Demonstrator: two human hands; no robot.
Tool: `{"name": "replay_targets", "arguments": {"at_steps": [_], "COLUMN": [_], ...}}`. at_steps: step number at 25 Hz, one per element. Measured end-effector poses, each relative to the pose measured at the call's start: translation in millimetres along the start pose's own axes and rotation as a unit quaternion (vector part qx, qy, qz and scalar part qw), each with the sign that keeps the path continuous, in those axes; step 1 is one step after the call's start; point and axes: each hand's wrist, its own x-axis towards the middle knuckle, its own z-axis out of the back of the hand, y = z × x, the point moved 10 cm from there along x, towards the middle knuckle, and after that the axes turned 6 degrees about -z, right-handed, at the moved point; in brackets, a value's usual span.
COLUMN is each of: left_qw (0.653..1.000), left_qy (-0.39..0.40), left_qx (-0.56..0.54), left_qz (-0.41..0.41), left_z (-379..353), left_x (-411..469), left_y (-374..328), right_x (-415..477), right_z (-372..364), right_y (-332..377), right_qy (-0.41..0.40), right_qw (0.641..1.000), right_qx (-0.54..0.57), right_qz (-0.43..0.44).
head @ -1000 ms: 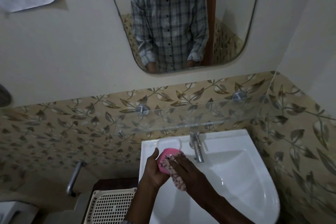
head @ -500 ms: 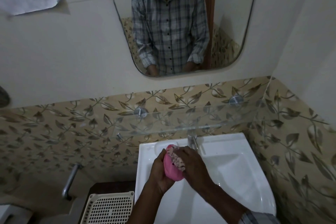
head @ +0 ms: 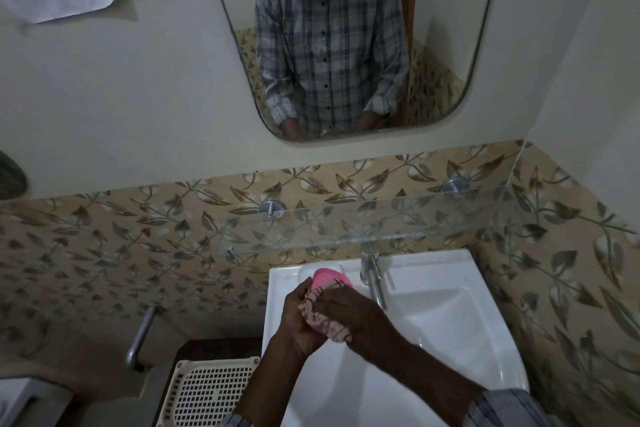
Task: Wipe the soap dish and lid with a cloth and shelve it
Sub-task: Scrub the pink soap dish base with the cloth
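Observation:
Over the back left of the white sink my left hand grips a pink soap dish, whose top edge shows above my fingers. My right hand holds a patterned pink-and-white cloth pressed against the dish. Most of the dish is hidden by the cloth and both hands. A clear lid lies on the sink ledge behind them, largely hidden. The glass shelf runs along the tiled wall just above the sink.
A chrome tap stands right of my hands. A cream perforated basket sits low at the left beside a metal pipe. A mirror hangs above, and the tiled side wall closes in at the right.
The cloth has slid down over the dish's lower part, leaving the pink top edge bare. Both hands stay together over the sink's back left.

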Motion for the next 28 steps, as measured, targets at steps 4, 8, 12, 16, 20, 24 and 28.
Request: {"name": "replay_targets", "arguments": {"at_steps": [4, 8, 12, 16, 20, 24, 28], "left_qw": [1.000, 1.000, 0.998, 0.996, 0.991, 0.981, 0.980], "left_qy": [0.011, -0.014, 0.041, 0.087, 0.029, -0.042, -0.045], "left_qx": [0.023, 0.017, 0.021, 0.007, 0.012, 0.020, 0.036], "left_qz": [-0.005, 0.020, 0.031, -0.037, -0.128, -0.191, -0.189], "left_z": [2, 19, 4, -12, -13, 11, 15], "left_x": [1, 4, -3, -6, 7, 15, 12], "left_y": [2, -1, 4, -14, -28, -27, -41], "right_x": [11, -5, -2, 17, 29, 11, -5], "right_z": [12, 5, 9, 15, 10, -1, 17], "right_y": [-33, 2, 10, -1, -21, -35, -66], "right_qy": [0.002, 0.087, 0.101, 0.059, -0.058, -0.027, -0.089], "right_qw": [0.994, 0.991, 0.975, 0.989, 0.969, 0.902, 0.797], "right_qx": [0.054, 0.058, -0.016, -0.073, -0.070, -0.055, 0.259], "right_qz": [-0.098, 0.080, 0.197, 0.116, -0.232, -0.428, -0.538]}}
